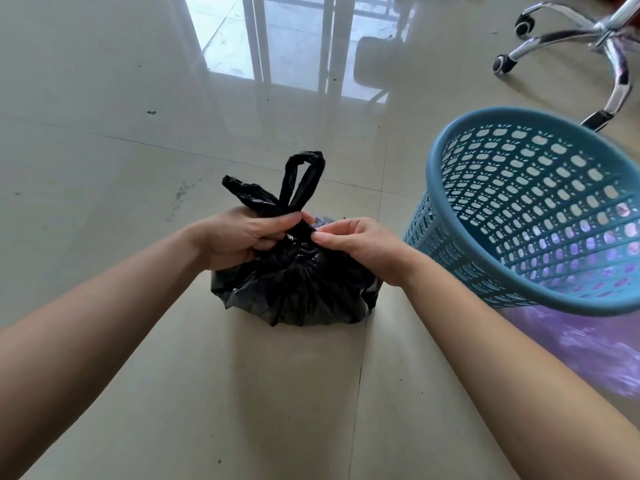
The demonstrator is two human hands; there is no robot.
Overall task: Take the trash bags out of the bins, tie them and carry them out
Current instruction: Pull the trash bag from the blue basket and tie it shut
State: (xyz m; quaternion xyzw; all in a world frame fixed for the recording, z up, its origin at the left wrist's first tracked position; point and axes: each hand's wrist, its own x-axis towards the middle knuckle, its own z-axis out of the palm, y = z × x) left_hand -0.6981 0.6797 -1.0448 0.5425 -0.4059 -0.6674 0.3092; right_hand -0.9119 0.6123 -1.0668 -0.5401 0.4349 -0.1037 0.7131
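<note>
A full black trash bag (294, 289) sits on the tiled floor in front of me. Its gathered neck is pinched between both hands, and two handle loops stick up above the knot. My left hand (239, 237) grips the neck from the left. My right hand (360, 247) pinches it from the right with thumb and fingertips. A blue perforated plastic bin (460, 216) stands to the right, with no bag inside it.
A purple plastic bag (588, 351) lies on the floor by the bin, at the right edge. A chrome office chair base (602, 39) with castors stands at the far right. Glossy floor tiles reflect a window and door frame ahead.
</note>
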